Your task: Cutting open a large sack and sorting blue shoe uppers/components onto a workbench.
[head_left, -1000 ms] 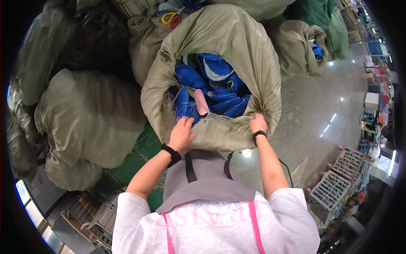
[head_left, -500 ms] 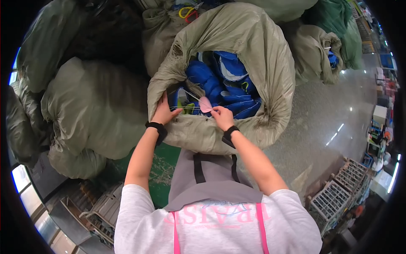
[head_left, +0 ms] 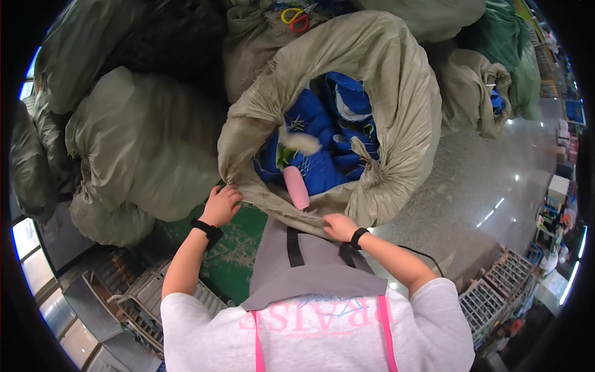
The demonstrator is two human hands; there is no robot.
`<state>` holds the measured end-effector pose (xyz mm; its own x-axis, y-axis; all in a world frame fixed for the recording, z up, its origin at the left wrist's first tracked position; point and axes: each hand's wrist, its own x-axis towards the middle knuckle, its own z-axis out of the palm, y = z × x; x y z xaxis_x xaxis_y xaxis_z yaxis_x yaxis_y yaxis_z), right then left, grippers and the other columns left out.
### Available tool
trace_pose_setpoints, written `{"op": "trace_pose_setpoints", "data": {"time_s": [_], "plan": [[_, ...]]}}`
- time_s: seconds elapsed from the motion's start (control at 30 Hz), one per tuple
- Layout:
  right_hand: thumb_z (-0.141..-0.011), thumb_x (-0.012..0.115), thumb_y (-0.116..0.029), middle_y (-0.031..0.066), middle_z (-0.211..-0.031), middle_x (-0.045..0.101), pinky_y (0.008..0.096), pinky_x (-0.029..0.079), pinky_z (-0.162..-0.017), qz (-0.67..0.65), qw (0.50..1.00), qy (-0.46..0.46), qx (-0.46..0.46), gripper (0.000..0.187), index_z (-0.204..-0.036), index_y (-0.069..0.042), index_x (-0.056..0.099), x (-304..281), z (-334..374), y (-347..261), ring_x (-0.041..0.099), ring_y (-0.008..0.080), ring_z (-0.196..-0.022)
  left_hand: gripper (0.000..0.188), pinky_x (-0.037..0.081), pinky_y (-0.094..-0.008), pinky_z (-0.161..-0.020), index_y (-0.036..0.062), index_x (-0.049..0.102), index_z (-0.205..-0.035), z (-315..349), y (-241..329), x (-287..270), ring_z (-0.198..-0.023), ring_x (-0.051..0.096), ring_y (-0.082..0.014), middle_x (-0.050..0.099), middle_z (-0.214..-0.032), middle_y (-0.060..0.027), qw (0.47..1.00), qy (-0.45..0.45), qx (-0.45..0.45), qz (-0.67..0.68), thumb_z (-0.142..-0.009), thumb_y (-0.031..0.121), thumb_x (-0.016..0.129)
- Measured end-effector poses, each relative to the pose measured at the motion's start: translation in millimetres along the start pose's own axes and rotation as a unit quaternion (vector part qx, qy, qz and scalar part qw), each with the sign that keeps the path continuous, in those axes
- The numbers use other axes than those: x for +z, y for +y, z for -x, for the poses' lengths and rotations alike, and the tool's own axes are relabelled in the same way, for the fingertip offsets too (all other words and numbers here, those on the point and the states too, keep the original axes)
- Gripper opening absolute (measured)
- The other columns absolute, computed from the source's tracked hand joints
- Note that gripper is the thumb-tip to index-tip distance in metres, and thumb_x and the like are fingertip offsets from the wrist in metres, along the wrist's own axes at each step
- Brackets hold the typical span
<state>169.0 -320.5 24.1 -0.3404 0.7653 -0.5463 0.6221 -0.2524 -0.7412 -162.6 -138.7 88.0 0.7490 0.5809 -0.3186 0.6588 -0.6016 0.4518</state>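
A large grey-green woven sack [head_left: 403,74] stands before me with its mouth wide and its rim folded outward. Blue fabric pieces [head_left: 322,173], which look like shoe uppers, fill it, some with green and white parts. A pink rolled or tube-like piece [head_left: 296,188] lies at the near side of the mouth, apart from both hands. Above it is a pale, blurred piece [head_left: 302,144] whose kind I cannot make out. My left hand [head_left: 222,206] grips the sack's rim at the near left corner with bent fingers. My right hand [head_left: 341,227] is closed on the near rim.
Scissors [head_left: 294,18] with yellow and red handles lie on a sack beyond. Stuffed sacks [head_left: 136,142] crowd the left, and another sack [head_left: 474,87] stands at the far right. Metal racks [head_left: 496,291] are on the right, a cart [head_left: 133,310] at the lower left.
My right hand let go of the pink piece, which now lies in the sack's mouth. Both hands moved nearer to me onto the rim, and the near rim is pulled lower.
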Motion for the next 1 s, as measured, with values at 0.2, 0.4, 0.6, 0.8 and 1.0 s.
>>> {"op": "trace_pose_setpoints", "data": {"time_s": [0.2,0.4,0.6,0.8,1.0], "plan": [[-0.076,0.049,-0.013,0.012,-0.109,0.053,0.0412,0.038,-0.087,0.371,0.921,0.07,-0.1,0.028,-0.103,-0.007,0.054,48,19,69,0.052,0.0278,-0.101,0.036,0.042,-0.0394,-0.084,0.0064,0.053,-0.108,-10,-39,94,-0.108,0.048,-0.0312,0.053,-0.11,-0.0163,0.985,-0.086,-0.149,0.021,-0.072,0.011,0.056],[-0.074,0.052,-0.01,0.0148,-0.091,0.056,0.0405,0.044,-0.073,0.112,0.97,0.211,-0.044,0.02,-0.093,-0.004,0.054,-2,-38,10,0.052,0.0318,-0.088,0.043,0.042,-0.0381,-0.077,0.0013,0.048,-0.102,-118,33,25,-0.102,0.047,-0.0326,0.051,-0.106,-0.0182,0.954,0.257,-0.152,0.035,-0.068,0.024,0.063],[-0.069,0.058,-0.009,0.0193,-0.122,0.041,0.0418,0.04,-0.09,0.133,0.948,0.287,0.025,0.053,-0.119,-0.006,0.041,-30,-126,-5,0.041,0.0365,-0.11,0.058,0.037,-0.0404,-0.091,0.0014,0.035,-0.123,-154,-14,55,-0.111,0.042,-0.0367,0.045,-0.117,-0.0246,0.876,0.066,-0.444,0.177,-0.073,0.02,0.058],[-0.071,0.053,-0.007,0.0175,-0.126,0.039,0.041,0.039,-0.091,0.108,0.977,0.171,0.061,0.057,-0.126,-0.016,0.038,-20,-95,23,0.039,0.0345,-0.114,0.057,0.031,-0.041,-0.097,0.0008,0.031,-0.129,-71,-118,110,-0.118,0.035,-0.038,0.036,-0.129,-0.0242,0.916,0.063,-0.383,0.1,-0.077,0.013,0.049],[-0.075,0.054,-0.011,0.0161,-0.127,0.04,0.0379,0.036,-0.095,0.098,0.984,0.128,0.075,0.053,-0.125,-0.005,0.037,-12,-70,58,0.036,0.0303,-0.119,0.054,0.033,-0.0414,-0.096,-0.0014,0.029,-0.129,-71,-113,122,-0.117,0.037,-0.0384,0.036,-0.127,-0.0272,0.912,0.102,-0.393,0.059,-0.08,0.013,0.045]]}}
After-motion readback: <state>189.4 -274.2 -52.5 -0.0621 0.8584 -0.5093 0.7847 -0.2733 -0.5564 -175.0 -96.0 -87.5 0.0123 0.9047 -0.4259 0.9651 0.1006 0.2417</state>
